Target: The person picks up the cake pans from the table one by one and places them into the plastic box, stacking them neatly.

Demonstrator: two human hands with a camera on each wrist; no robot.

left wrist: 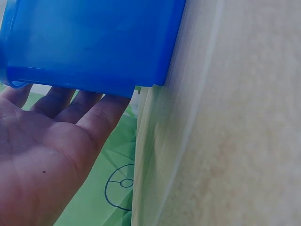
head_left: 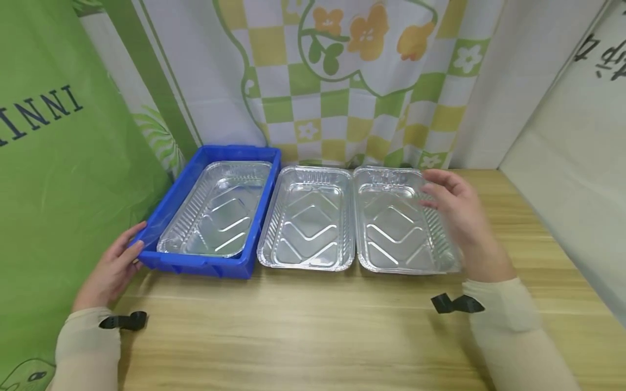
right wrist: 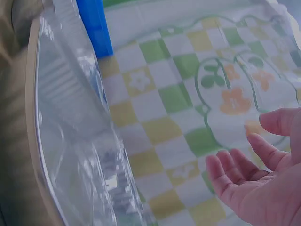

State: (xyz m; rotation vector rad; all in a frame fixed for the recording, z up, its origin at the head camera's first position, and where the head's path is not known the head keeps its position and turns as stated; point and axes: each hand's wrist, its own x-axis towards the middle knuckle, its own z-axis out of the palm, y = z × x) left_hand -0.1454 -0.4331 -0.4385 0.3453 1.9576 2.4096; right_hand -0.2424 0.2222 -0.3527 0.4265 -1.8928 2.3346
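My left hand (head_left: 113, 271) is at the front left corner of a blue plastic crate (head_left: 205, 264). Its fairly straight fingers (left wrist: 101, 115) reach along the crate's outer side, partly hidden behind it in the left wrist view. Inside the crate lies a rectangular foil tray (head_left: 230, 212). Beside the crate stand two more foil trays, a middle one (head_left: 310, 217) and a right one (head_left: 396, 222). My right hand (head_left: 457, 209) hovers over the right tray's right edge, fingers loosely bent with nothing between them. In the right wrist view this hand (right wrist: 263, 179) shows apart from the foil.
A wooden table (head_left: 303, 326) carries everything. Behind the trays hangs a checkered cloth with flowers (head_left: 332, 103). Green fabric (head_left: 58, 174) borders the left side, and a pale wall (head_left: 577, 136) stands at the right.
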